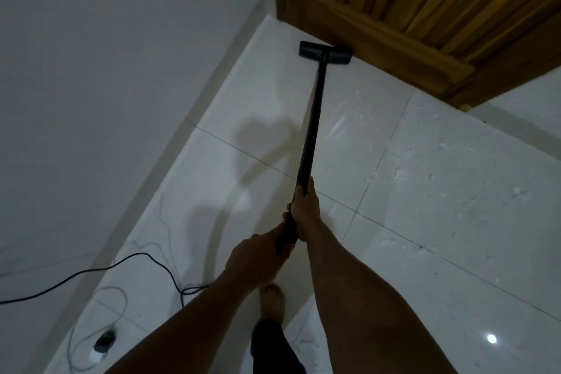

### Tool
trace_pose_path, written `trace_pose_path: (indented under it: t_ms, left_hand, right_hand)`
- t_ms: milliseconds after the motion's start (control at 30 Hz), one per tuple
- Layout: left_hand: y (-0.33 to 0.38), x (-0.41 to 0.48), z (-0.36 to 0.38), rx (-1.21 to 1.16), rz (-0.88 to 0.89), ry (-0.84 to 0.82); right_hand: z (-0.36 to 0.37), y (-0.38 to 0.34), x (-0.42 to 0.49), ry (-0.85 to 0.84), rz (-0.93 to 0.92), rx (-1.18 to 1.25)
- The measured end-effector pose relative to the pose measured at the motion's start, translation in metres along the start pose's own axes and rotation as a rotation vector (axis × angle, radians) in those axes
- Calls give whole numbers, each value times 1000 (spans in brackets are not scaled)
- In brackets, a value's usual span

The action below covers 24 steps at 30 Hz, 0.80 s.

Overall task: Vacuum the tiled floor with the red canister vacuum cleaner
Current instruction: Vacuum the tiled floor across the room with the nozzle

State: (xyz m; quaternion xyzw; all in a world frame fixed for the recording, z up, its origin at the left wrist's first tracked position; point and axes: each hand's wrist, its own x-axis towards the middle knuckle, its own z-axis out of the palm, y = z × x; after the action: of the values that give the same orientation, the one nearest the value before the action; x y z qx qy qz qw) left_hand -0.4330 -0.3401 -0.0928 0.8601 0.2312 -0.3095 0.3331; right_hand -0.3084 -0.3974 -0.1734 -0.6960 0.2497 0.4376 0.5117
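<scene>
A black vacuum wand (pixel 311 130) runs from my hands up to a black floor head (pixel 324 52). The head lies flat on the white tiled floor (pixel 425 191), in the corner against the foot of a wooden door. My right hand (pixel 305 209) grips the wand higher up. Just behind it, my left hand (pixel 258 258) holds the wand's lower end. The red canister is out of view.
A wooden door (pixel 409 9) stands at the top right. A white wall (pixel 106 70) fills the left side. A black power cord (pixel 127 261) loops over the floor at the lower left, near a small dark plug (pixel 104 341). My bare foot (pixel 273 304) is below my hands.
</scene>
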Motion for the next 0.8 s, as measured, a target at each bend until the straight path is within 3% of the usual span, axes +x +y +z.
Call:
trace_pose_path:
  t_ms: [333,800]
  left_hand:
    - [-16,-50,30,-55,8,-6]
    - [-71,-243,84,57,196,78]
  right_hand:
    - [6,47,-29,93,-129,-46]
    - [4,166,-203,137,-214,47]
